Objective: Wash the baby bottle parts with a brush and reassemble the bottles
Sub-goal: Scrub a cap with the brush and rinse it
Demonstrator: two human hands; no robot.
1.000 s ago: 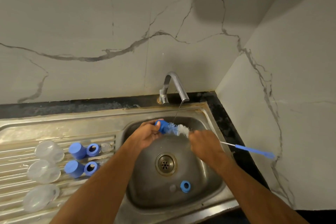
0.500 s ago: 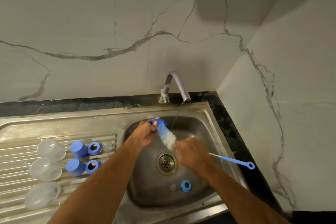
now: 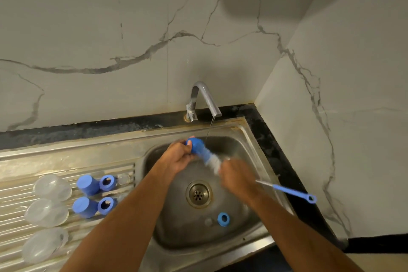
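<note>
Head cam: compared with a second ago the bottle brush (image 3: pixel 212 160) has swung from lying across the basin to slanting down toward the drain (image 3: pixel 198 194), handle end lower too — so scrubbing's mid-stroke, not finished. Left hand (image 3: pixel 178 157) grips the blue bottle part (image 3: pixel 195 145) just left of the tap (image 3: pixel 204 99) stream, brush head pushed in. Right hand (image 3: pixel 236 180) is clenched on the brush wire, blurred. A blue ring (image 3: pixel 223 219) lies below the drain

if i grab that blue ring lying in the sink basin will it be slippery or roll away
Probably slippery: the blue ring lies in the wet sink with the tap running. It looks small and light. It lies flat, hole up, so it would likely slide rather than roll.
</note>
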